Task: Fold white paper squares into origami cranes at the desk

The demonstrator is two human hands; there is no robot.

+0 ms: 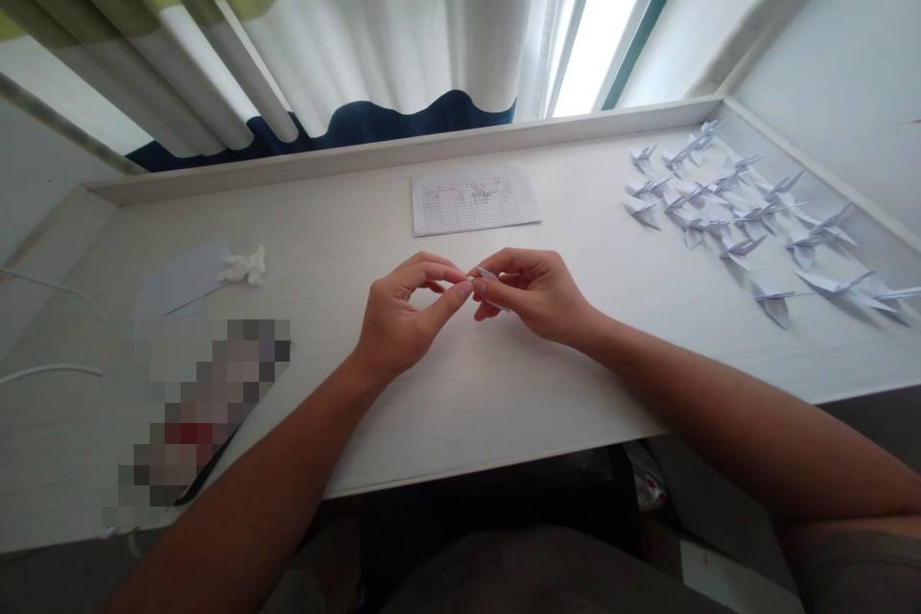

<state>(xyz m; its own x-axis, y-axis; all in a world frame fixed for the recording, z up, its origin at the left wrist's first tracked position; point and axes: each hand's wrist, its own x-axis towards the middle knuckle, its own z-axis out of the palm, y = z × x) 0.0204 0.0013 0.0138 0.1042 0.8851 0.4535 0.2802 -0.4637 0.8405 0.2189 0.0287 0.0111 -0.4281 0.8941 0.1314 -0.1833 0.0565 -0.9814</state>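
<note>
My left hand [403, 312] and my right hand [536, 293] meet over the middle of the white desk [460, 384]. Both pinch a small folded piece of white paper [486, 276] between fingertips and thumbs. Most of the paper is hidden inside my right hand's curled fingers. Several finished white paper cranes [748, 211] lie spread on the desk at the right, well apart from my hands.
A printed sheet with a table [473, 200] lies at the back centre. At the left lie a flat sheet of paper [179, 280] and a crumpled white scrap [245, 266]. White cables [43, 372] cross the far left. A curtain [288, 29] and window stand behind the desk.
</note>
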